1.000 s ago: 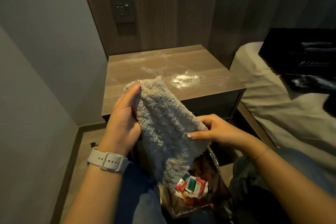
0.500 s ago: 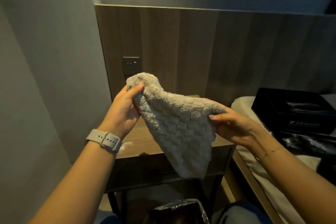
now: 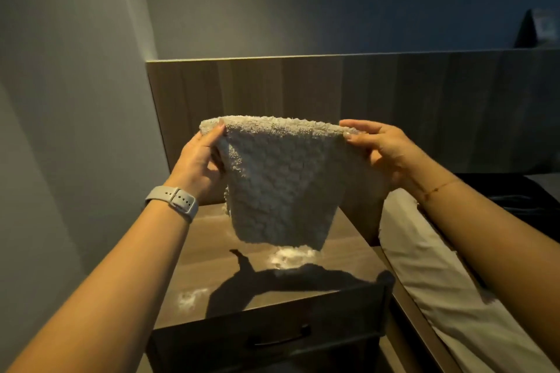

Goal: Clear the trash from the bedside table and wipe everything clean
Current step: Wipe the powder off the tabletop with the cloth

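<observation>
Above dusty wooden bedside table [image 3: 348, 254], both hands pinching nubby fleece cloth [image 3: 277, 182] corners

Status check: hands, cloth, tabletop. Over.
Left hand and right hand each pinch a top corner of the cloth. Cloth spread, hanging above bedside table, not touching. White powder unwiped. Nothing blocking.

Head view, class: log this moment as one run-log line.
left hand: pinches cloth corner | right hand: pinches other corner | cloth: held above bedside table | white powder: unwiped
</observation>
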The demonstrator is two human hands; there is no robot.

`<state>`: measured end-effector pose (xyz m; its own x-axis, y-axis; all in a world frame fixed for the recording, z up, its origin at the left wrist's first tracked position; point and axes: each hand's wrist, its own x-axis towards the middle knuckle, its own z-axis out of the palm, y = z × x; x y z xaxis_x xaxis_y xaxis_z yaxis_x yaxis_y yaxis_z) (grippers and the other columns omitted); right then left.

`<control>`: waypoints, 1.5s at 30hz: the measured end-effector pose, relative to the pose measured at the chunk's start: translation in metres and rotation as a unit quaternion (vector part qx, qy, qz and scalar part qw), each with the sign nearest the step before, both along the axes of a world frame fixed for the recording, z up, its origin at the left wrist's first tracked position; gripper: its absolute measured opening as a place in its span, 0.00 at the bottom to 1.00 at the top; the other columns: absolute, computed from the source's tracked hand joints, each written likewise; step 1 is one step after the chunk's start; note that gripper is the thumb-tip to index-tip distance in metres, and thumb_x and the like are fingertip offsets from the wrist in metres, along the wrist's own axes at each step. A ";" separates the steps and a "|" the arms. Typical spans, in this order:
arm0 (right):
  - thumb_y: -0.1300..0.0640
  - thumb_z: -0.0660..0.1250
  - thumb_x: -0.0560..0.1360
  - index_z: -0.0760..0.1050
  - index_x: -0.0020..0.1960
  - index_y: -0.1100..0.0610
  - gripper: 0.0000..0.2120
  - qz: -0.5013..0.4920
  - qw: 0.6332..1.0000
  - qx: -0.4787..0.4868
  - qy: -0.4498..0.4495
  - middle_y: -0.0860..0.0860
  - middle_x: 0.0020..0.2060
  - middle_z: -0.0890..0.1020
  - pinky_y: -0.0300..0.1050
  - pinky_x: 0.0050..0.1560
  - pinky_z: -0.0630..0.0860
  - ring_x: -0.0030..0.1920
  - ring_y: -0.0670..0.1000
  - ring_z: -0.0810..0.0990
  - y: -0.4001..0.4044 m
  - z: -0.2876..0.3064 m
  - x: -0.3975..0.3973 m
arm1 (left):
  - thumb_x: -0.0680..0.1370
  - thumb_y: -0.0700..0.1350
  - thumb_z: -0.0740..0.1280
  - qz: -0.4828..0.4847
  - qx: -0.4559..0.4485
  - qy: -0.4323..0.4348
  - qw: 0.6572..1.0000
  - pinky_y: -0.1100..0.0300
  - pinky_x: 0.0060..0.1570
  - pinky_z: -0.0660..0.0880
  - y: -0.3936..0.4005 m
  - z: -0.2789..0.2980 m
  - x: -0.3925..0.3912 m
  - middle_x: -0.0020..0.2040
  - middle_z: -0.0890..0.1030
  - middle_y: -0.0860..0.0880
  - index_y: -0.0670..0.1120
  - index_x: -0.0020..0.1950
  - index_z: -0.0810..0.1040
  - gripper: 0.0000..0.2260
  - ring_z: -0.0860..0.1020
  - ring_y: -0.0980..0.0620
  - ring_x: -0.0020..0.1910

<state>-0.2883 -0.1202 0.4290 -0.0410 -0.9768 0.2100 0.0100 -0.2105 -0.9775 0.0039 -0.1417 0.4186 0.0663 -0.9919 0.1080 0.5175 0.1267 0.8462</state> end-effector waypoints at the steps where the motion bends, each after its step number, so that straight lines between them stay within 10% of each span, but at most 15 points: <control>1: 0.63 0.68 0.75 0.82 0.56 0.55 0.11 -0.002 0.999 -0.026 0.018 0.50 0.51 0.82 0.37 0.39 0.79 0.52 0.49 0.79 0.004 0.002 -0.005 | 0.76 0.45 0.70 0.009 -0.028 -0.030 0.999 0.55 0.41 0.80 0.003 0.000 0.001 0.48 0.84 0.46 0.48 0.56 0.80 0.10 0.83 0.48 0.49; 7: 0.65 0.66 0.75 0.82 0.51 0.51 0.12 0.018 0.994 -0.053 0.097 0.43 0.47 0.84 0.38 0.42 0.79 0.50 0.45 0.81 0.051 -0.042 -0.036 | 0.76 0.44 0.69 0.019 -0.126 -0.265 0.956 0.59 0.47 0.79 0.065 -0.052 0.006 0.53 0.84 0.47 0.46 0.58 0.80 0.11 0.82 0.52 0.52; 13: 0.71 0.66 0.72 0.84 0.45 0.55 0.14 0.050 0.984 0.059 0.162 0.47 0.45 0.85 0.37 0.42 0.80 0.50 0.47 0.82 0.093 -0.162 -0.066 | 0.74 0.33 0.69 -0.056 -0.037 -0.399 0.914 0.60 0.42 0.78 0.116 -0.167 0.004 0.41 0.83 0.44 0.41 0.46 0.81 0.05 0.81 0.49 0.41; 28: 0.63 0.70 0.75 0.80 0.57 0.55 0.12 -0.027 0.960 0.079 0.269 0.50 0.52 0.82 0.41 0.51 0.76 0.56 0.52 0.79 -0.042 -0.214 -0.028 | 0.75 0.44 0.71 0.082 0.027 -0.531 0.843 0.57 0.36 0.67 0.019 -0.218 -0.005 0.34 0.71 0.49 0.44 0.40 0.72 0.10 0.71 0.51 0.35; 33: 0.58 0.68 0.75 0.79 0.59 0.55 0.13 -0.117 0.906 -0.075 0.399 0.49 0.56 0.76 0.51 0.61 0.73 0.59 0.51 0.75 -0.009 -0.261 -0.016 | 0.76 0.45 0.70 0.182 0.014 -0.459 0.869 0.68 0.47 0.75 0.095 -0.239 -0.016 0.52 0.78 0.55 0.50 0.58 0.76 0.11 0.77 0.62 0.48; 39: 0.51 0.64 0.78 0.79 0.60 0.51 0.13 -0.060 0.866 -0.112 0.484 0.44 0.55 0.78 0.50 0.61 0.70 0.58 0.46 0.72 0.043 -0.270 -0.006 | 0.75 0.49 0.70 0.018 0.330 -0.124 0.936 0.60 0.46 0.76 0.140 -0.288 -0.041 0.54 0.81 0.43 0.43 0.55 0.75 0.14 0.80 0.51 0.50; 45: 0.62 0.69 0.74 0.77 0.55 0.56 0.10 -0.239 0.944 -0.045 0.224 0.52 0.54 0.75 0.27 0.52 0.67 0.56 0.50 0.75 0.053 -0.274 -0.010 | 0.77 0.48 0.68 0.035 0.267 0.011 0.963 0.57 0.50 0.76 0.115 -0.264 -0.049 0.54 0.80 0.47 0.46 0.54 0.77 0.09 0.80 0.50 0.54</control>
<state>-0.2978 -0.0673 0.1551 -0.3609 -0.8462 0.3920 -0.5167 -0.1684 -0.8394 -0.0454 -0.0263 0.1548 0.1313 -0.8984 -0.4192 0.5429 -0.2886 0.7886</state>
